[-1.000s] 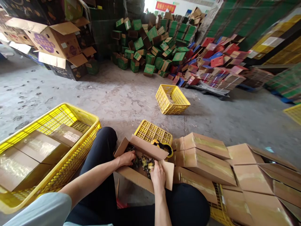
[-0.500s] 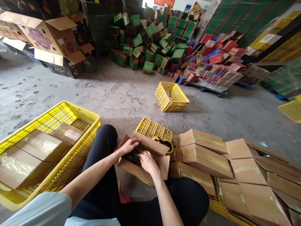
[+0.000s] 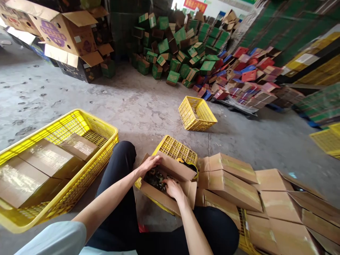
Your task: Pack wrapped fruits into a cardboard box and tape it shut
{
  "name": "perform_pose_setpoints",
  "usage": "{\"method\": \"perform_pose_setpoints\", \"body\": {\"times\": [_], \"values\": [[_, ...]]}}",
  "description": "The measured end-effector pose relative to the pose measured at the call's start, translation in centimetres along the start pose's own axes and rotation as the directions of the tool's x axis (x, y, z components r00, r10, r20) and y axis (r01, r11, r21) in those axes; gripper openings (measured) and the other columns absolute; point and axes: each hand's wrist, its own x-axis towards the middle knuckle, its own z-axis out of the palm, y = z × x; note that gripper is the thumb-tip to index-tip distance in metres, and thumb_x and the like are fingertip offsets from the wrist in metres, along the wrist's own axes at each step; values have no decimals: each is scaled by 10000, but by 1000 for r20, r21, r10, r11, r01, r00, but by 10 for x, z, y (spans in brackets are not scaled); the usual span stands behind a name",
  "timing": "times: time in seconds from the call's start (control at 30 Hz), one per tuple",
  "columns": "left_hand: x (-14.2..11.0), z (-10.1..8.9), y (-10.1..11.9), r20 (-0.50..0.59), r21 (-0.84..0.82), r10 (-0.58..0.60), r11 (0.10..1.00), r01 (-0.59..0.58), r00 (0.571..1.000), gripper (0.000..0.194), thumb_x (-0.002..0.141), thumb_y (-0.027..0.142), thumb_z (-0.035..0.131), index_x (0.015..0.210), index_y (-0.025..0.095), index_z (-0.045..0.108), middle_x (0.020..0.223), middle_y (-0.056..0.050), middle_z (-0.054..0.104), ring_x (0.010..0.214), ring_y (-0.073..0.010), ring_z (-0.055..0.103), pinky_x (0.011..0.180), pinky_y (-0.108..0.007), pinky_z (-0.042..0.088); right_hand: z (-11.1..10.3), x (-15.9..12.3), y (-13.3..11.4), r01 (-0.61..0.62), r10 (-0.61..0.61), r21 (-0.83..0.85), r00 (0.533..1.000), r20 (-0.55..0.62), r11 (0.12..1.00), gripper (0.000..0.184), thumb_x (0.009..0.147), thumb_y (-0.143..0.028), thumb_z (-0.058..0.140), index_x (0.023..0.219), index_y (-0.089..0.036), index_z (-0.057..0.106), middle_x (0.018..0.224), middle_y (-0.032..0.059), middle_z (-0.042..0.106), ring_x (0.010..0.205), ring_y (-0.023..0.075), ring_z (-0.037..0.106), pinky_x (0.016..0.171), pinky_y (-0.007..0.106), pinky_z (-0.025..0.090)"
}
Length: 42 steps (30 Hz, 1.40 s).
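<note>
An open cardboard box stands between my knees on an upturned yellow crate. Inside lie many small, dark, shiny pieces, whose kind I cannot make out. My left hand grips the box at its far left corner, fingers along the raised flap. Within the box, my right hand has its fingers curled down at the dark pieces; whatever is between the fingertips is hidden. A yellow and black tape dispenser lies behind the box's right end, partly covered by the flap.
To my left, a large yellow crate holds several taped boxes. More brown boxes are stacked close on my right. A smaller yellow crate sits ahead on the concrete floor, before heaps of green cartons and red cartons.
My right hand has drawn slightly back toward the box's right end, uncovering more dark pieces. My left hand stays at the far left corner. The camera view has shifted a little.
</note>
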Motion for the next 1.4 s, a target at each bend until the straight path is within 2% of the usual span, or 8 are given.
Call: {"method": "perform_pose_setpoints", "body": {"times": [0.17,0.33,0.47,0.63,0.77,1.03,1.23,1.4], "values": [[2,1,1,5,10,-18,1000,18,1000,685,949,705,568,1354,161,658,1343,-183,705,1297,-319,636,1106,-422,452,-6,-8,-5,-69,67,-16,995,-70,998,423,996,-76,414,1267,-156,727,1271,203,734,1236,293,676,1023,385,506],[4,1,-3,-7,40,-2,999,2,1000,687,964,704,546,1347,143,649,1311,-178,710,1273,-310,646,1114,-459,446,-7,25,-44,141,-136,41,985,-103,989,451,1002,-145,477,1381,-277,683,1466,82,631,1345,215,592,1149,302,410],[3,0,-3,-9,60,14,998,-14,1000,628,1010,655,508,1348,144,646,1289,-179,720,1266,-306,649,1107,-457,449,2,46,-57,115,-112,37,992,-64,993,642,920,-48,497,1500,-307,581,1509,119,596,1212,249,688,1033,353,504],[4,1,-1,2,96,40,995,-40,999,542,1087,506,410,1379,100,617,1302,-189,711,1254,-299,651,1086,-438,460,7,31,-25,-16,16,1,996,-82,1000,763,903,-9,497,1608,-293,429,1325,147,729,1169,298,723,976,376,522],[7,2,-3,20,149,81,985,-83,997,483,1077,446,442,1292,77,668,1256,-183,728,1225,-308,642,1047,-415,482,5,9,0,-78,77,-5,991,-105,997,536,958,-55,478,1443,-213,641,1245,164,766,1184,303,714,976,356,522],[6,3,-13,178,324,116,931,-170,977,569,986,654,508,1098,152,753,1167,-101,762,1131,-268,680,1048,-370,500,19,25,-20,7,-7,4,998,-60,1000,547,830,-34,633,1299,-299,734,1415,91,677,1373,279,569,1093,393,470],[-2,1,-20,305,488,59,847,-209,951,609,1005,659,431,1007,169,793,1019,-78,789,980,-270,713,913,-344,532,22,24,-3,-96,98,25,985,-143,995,579,838,-158,722,1407,-229,639,1419,183,659,1394,377,531,1114,528,441],[5,3,-40,390,600,-7,761,-248,921,516,951,627,530,764,202,758,733,-42,742,737,-237,710,769,-315,540,21,15,17,-61,79,96,978,-195,993,583,942,-172,571,1521,-230,535,1461,103,658,1364,256,592,1152,379,445]]}}
